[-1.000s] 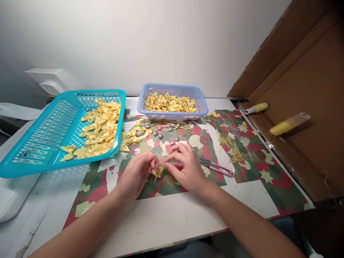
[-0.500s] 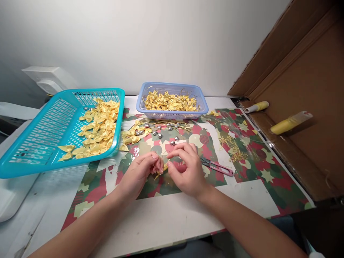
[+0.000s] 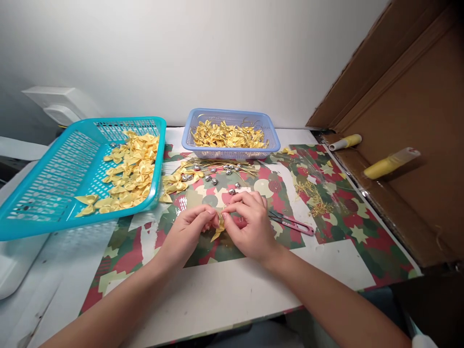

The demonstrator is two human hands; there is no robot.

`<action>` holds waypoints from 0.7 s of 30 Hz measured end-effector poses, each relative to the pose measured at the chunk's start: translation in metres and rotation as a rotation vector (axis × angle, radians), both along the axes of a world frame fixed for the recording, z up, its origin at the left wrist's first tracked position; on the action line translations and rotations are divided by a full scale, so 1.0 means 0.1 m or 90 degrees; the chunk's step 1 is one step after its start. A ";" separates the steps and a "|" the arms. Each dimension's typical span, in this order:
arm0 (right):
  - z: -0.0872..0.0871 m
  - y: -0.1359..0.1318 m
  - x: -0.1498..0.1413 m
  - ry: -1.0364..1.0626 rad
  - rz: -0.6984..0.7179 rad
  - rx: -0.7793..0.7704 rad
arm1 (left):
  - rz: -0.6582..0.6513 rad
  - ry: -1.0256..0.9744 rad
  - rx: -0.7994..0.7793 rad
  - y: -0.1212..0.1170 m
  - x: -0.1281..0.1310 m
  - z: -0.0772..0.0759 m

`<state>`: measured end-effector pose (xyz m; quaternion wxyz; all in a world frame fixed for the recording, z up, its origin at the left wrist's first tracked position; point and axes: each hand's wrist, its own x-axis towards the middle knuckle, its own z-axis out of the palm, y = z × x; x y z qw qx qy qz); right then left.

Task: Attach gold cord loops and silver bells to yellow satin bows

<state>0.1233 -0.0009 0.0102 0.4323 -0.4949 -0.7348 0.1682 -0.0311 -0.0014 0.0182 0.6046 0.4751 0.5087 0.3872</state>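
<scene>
Over the middle of the patterned mat, my two hands work close together at a yellow ribbon bow (image 3: 218,233). My left hand (image 3: 190,231) is closed, its fingertips pinching at the bow's upper part, which they mostly hide. My right hand (image 3: 251,223) has thumb and forefinger pressed together just above the bow, on what looks like a thin gold cord (image 3: 222,209). Several small silver bells (image 3: 232,192) lie loose beyond my fingers. To the right of my right hand rests a pair of pink-handled thread snips (image 3: 295,225).
A turquoise basket (image 3: 81,166) of yellow bows stands at the left. At the back, a lilac basket (image 3: 232,154) holds bows with gold cords. Loose bows (image 3: 176,182) and gold cords (image 3: 217,165) lie between. Gold clippings (image 3: 315,203) lie right, near a cardboard wall (image 3: 409,106).
My right hand's thumb and forefinger, apart before, have closed together and come nearer my left fingertips. More of the bow now shows below the hands.
</scene>
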 end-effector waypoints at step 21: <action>-0.01 0.00 0.01 -0.027 -0.029 0.014 | 0.007 0.069 0.083 0.03 0.00 0.04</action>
